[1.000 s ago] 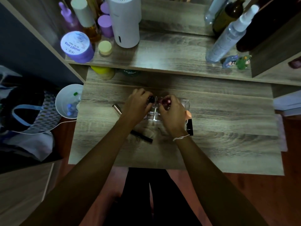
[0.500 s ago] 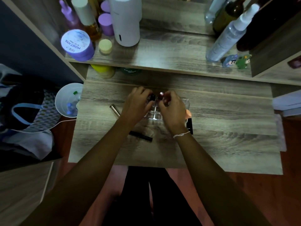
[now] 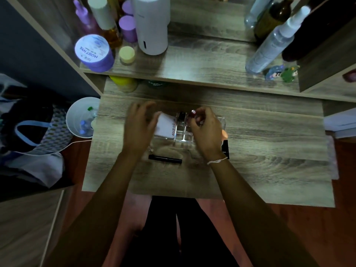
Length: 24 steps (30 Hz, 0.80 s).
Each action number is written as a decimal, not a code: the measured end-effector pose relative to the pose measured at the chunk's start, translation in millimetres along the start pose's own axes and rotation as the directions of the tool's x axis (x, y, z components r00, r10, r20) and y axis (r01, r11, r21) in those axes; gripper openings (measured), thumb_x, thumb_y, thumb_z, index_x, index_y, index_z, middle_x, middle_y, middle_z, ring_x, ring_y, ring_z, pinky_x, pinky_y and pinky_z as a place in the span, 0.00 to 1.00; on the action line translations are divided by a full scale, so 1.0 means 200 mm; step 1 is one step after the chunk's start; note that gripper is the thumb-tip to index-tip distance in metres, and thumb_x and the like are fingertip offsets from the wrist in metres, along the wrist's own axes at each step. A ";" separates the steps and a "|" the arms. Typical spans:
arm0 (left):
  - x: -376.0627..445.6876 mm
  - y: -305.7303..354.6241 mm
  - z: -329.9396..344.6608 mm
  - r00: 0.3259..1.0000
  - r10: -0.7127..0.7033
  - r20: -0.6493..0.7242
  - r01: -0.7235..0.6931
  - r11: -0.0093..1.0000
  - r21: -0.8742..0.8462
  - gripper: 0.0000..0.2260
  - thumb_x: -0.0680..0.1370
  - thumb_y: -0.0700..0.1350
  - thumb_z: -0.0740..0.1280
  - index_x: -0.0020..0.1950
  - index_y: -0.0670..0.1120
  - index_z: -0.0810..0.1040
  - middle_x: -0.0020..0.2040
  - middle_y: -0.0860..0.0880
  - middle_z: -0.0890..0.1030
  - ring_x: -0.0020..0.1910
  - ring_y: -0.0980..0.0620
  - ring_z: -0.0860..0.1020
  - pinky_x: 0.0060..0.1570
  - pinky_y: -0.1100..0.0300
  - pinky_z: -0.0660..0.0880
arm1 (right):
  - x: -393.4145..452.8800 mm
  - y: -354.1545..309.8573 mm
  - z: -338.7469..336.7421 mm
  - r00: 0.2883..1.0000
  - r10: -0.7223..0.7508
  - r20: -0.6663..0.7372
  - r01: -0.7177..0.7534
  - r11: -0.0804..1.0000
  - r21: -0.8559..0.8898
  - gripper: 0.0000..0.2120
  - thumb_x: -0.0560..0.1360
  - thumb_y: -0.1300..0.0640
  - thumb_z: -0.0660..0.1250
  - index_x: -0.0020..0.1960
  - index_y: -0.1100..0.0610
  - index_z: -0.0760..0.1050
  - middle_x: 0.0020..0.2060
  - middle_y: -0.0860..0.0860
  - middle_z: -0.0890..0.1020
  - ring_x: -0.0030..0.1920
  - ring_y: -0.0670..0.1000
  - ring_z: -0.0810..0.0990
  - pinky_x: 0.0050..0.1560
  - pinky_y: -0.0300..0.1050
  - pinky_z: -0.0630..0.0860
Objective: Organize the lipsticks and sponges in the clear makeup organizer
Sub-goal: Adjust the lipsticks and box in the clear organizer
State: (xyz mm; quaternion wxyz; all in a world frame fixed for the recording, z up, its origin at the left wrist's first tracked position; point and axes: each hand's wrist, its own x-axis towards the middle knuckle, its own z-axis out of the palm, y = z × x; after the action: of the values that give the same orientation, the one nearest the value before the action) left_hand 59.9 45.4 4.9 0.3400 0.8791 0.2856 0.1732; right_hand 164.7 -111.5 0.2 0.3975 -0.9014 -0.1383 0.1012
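A clear makeup organizer [image 3: 184, 132] with small square cells stands in the middle of the wooden desk. A black-capped lipstick [image 3: 181, 115] stands upright in a back cell. My right hand [image 3: 207, 130] pinches a dark red lipstick [image 3: 193, 113] over the back cells. My left hand [image 3: 139, 128] hovers, blurred, with spread fingers beside a white packet [image 3: 166, 126] lying at the organizer's left end. A black tube [image 3: 165, 159] lies on the desk in front. A peach sponge [image 3: 224, 133] and a black lipstick [image 3: 225, 149] sit partly hidden behind my right wrist.
A raised shelf [image 3: 192, 62] behind holds a purple jar [image 3: 94, 53], bottles, a white cylinder [image 3: 151, 24] and a spray bottle [image 3: 269, 49]. A white bin [image 3: 81, 117] and a bag [image 3: 32, 135] sit left of the desk. My legs are under the front edge.
My left hand has moved left off the organizer and opened, uncovering the white packet and the black-capped lipstick. My right hand still holds the dark red lipstick over the back cells.
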 end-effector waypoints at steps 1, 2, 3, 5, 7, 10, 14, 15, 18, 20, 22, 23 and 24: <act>-0.03 -0.05 -0.04 0.997 -0.062 -0.041 0.062 0.998 -0.017 0.14 0.78 0.48 0.66 0.62 0.48 0.74 0.60 0.44 0.73 0.54 0.52 0.73 0.50 0.68 0.71 | -0.01 0.00 -0.01 1.000 -0.005 -0.011 0.006 1.000 0.025 0.10 0.73 0.58 0.70 0.54 0.54 0.75 0.43 0.50 0.82 0.44 0.48 0.81 0.46 0.50 0.81; -0.06 -0.09 -0.08 0.989 -0.131 -0.073 0.129 0.991 -0.027 0.13 0.78 0.49 0.66 0.62 0.49 0.74 0.60 0.44 0.73 0.53 0.52 0.74 0.50 0.63 0.73 | -0.02 0.00 -0.02 1.000 -0.019 -0.025 0.020 0.999 0.043 0.11 0.73 0.58 0.70 0.54 0.54 0.75 0.42 0.50 0.82 0.42 0.48 0.81 0.43 0.47 0.80; -0.08 -0.13 -0.10 0.976 -0.195 -0.100 0.193 0.981 -0.030 0.13 0.78 0.50 0.66 0.61 0.48 0.75 0.59 0.44 0.74 0.51 0.52 0.74 0.48 0.59 0.73 | -0.03 0.00 -0.04 0.999 -0.039 -0.038 0.041 0.998 0.054 0.11 0.74 0.58 0.70 0.55 0.53 0.74 0.42 0.50 0.82 0.41 0.47 0.80 0.41 0.44 0.78; -0.12 -0.19 -0.12 0.948 -0.289 -0.131 0.288 0.957 -0.023 0.12 0.77 0.50 0.67 0.58 0.46 0.76 0.57 0.43 0.75 0.46 0.53 0.73 0.44 0.60 0.71 | -0.08 0.00 -0.06 0.996 -0.075 -0.048 0.078 0.995 0.058 0.13 0.74 0.57 0.70 0.57 0.53 0.73 0.42 0.50 0.82 0.41 0.47 0.80 0.39 0.42 0.77; -0.14 -0.21 -0.11 0.929 -0.348 -0.124 0.349 0.937 -0.013 0.12 0.77 0.49 0.68 0.55 0.44 0.76 0.56 0.42 0.76 0.45 0.54 0.71 0.39 0.65 0.66 | -0.13 0.02 -0.07 0.996 -0.082 -0.025 0.083 0.996 0.033 0.14 0.74 0.57 0.70 0.59 0.53 0.73 0.44 0.52 0.81 0.41 0.49 0.80 0.41 0.47 0.79; -0.16 -0.22 -0.08 0.910 -0.403 -0.100 0.404 0.915 -0.010 0.13 0.76 0.50 0.68 0.54 0.43 0.75 0.55 0.42 0.76 0.47 0.55 0.71 0.38 0.68 0.63 | -0.20 0.05 -0.06 0.997 -0.071 0.011 0.071 0.997 0.010 0.14 0.74 0.57 0.70 0.59 0.55 0.73 0.43 0.52 0.80 0.42 0.50 0.80 0.42 0.51 0.80; -0.17 -0.21 -0.03 0.902 -0.419 -0.100 0.418 0.908 -0.031 0.12 0.75 0.50 0.69 0.52 0.44 0.74 0.52 0.43 0.75 0.45 0.54 0.71 0.43 0.59 0.67 | -0.28 0.11 -0.07 0.998 -0.066 0.008 0.066 0.998 0.015 0.14 0.74 0.58 0.71 0.57 0.54 0.74 0.40 0.48 0.79 0.38 0.43 0.77 0.39 0.39 0.77; -0.16 -0.21 -0.02 0.899 -0.426 -0.098 0.425 0.905 -0.031 0.11 0.75 0.50 0.69 0.51 0.45 0.74 0.52 0.44 0.75 0.45 0.53 0.72 0.43 0.59 0.67 | -0.29 0.12 -0.07 0.998 -0.067 0.003 0.067 0.998 0.020 0.13 0.74 0.58 0.71 0.57 0.54 0.74 0.40 0.46 0.78 0.38 0.40 0.76 0.38 0.36 0.75; -0.16 -0.22 0.00 0.883 -0.462 -0.084 0.461 0.887 -0.028 0.13 0.74 0.52 0.70 0.51 0.45 0.73 0.51 0.44 0.76 0.45 0.49 0.76 0.43 0.57 0.68 | -0.31 0.13 -0.08 0.997 -0.069 -0.032 0.069 0.997 0.021 0.09 0.73 0.58 0.70 0.53 0.53 0.76 0.38 0.43 0.76 0.36 0.38 0.75 0.37 0.30 0.71; -0.16 -0.23 0.01 0.865 -0.497 -0.071 0.497 0.868 -0.019 0.15 0.73 0.52 0.70 0.52 0.45 0.71 0.51 0.42 0.78 0.47 0.44 0.78 0.45 0.56 0.69 | -0.33 0.15 -0.09 0.994 -0.082 -0.069 0.083 0.997 0.008 0.05 0.73 0.58 0.69 0.49 0.53 0.77 0.38 0.43 0.76 0.35 0.39 0.74 0.37 0.32 0.71; -0.16 -0.23 0.02 0.845 -0.531 -0.057 0.533 0.846 0.014 0.18 0.72 0.54 0.71 0.54 0.45 0.70 0.51 0.40 0.80 0.49 0.40 0.79 0.45 0.53 0.71 | -0.35 0.17 -0.09 0.991 -0.074 -0.112 0.073 0.997 -0.017 0.02 0.74 0.57 0.69 0.46 0.54 0.78 0.37 0.44 0.77 0.35 0.42 0.75 0.35 0.36 0.72; -0.16 -0.22 0.02 0.840 -0.540 -0.054 0.542 0.840 0.035 0.20 0.72 0.54 0.71 0.54 0.44 0.69 0.51 0.39 0.81 0.49 0.38 0.79 0.46 0.51 0.72 | -0.37 0.18 -0.10 0.987 -0.056 -0.150 0.052 0.998 -0.029 0.04 0.75 0.55 0.67 0.46 0.55 0.78 0.35 0.45 0.78 0.34 0.43 0.75 0.34 0.37 0.71; -0.15 -0.22 0.03 0.838 -0.543 -0.053 0.546 0.836 0.054 0.21 0.72 0.54 0.72 0.55 0.44 0.69 0.51 0.38 0.81 0.49 0.38 0.79 0.46 0.51 0.73 | -0.39 0.19 -0.11 0.979 -0.034 -0.201 0.027 0.999 -0.035 0.07 0.75 0.52 0.64 0.45 0.55 0.78 0.34 0.46 0.78 0.33 0.44 0.75 0.33 0.37 0.69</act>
State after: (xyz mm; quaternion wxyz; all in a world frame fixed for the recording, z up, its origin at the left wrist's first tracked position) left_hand 22.1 49.9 -32.1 0.3403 0.7694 0.5353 0.0754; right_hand 104.9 -176.7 -8.8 0.3966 -0.9110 -0.1127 0.0011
